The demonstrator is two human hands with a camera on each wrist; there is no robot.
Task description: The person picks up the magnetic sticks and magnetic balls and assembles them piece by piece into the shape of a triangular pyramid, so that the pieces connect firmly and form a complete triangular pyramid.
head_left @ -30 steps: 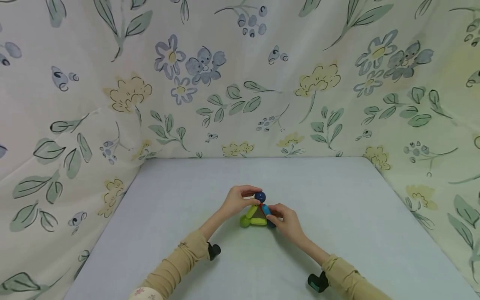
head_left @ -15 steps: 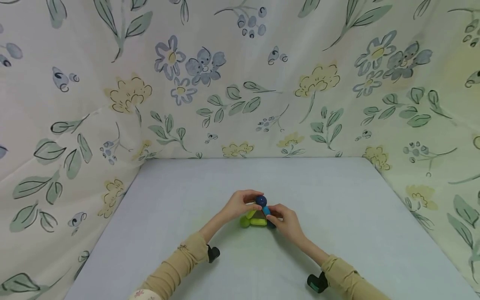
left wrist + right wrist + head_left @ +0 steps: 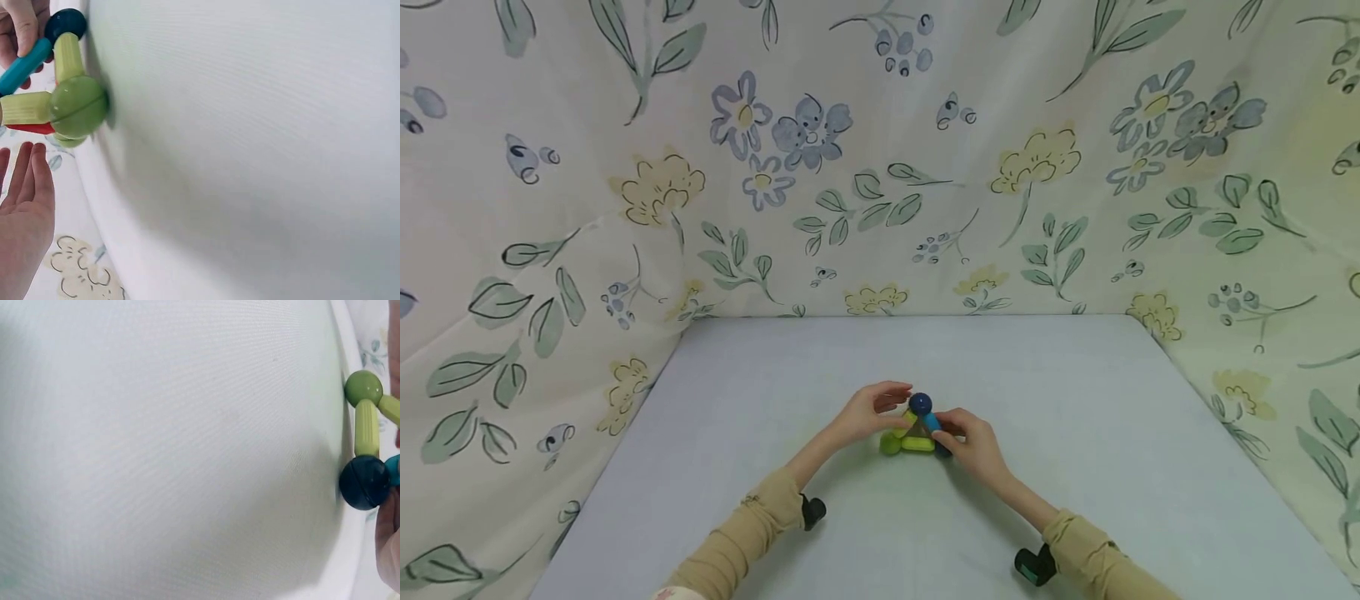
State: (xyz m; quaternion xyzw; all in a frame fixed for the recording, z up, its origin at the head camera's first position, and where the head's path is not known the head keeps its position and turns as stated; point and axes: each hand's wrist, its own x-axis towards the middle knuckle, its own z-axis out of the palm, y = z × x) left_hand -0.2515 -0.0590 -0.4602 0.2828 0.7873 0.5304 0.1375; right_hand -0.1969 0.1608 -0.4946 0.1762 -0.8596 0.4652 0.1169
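A triangular build of magnetic rods and balls stands on the table. At its top sits a navy ball (image 3: 920, 404); a green ball (image 3: 890, 442) forms the left corner and a dark blue ball (image 3: 364, 482) the right. A lime rod (image 3: 917, 445) joins the two lower balls. My right hand (image 3: 973, 440) pinches the blue rod (image 3: 932, 422) that slopes up to the navy ball. Just left of the top, my left hand (image 3: 872, 412) has its fingers extended around no part of the build. In the left wrist view, a red rod (image 3: 31, 128) shows partly behind a lime one.
The white table (image 3: 760, 358) stretches out around the build. Floral cloth (image 3: 880, 167) hangs behind it and along both sides. Black wrist cameras, one on the left wrist (image 3: 813, 512) and one on the right (image 3: 1036, 566), jut out close over the tabletop.
The left hand has let go of the navy ball and drawn back to the left. That ball came down slightly onto the blue rod's upper end. The right hand has stayed put.
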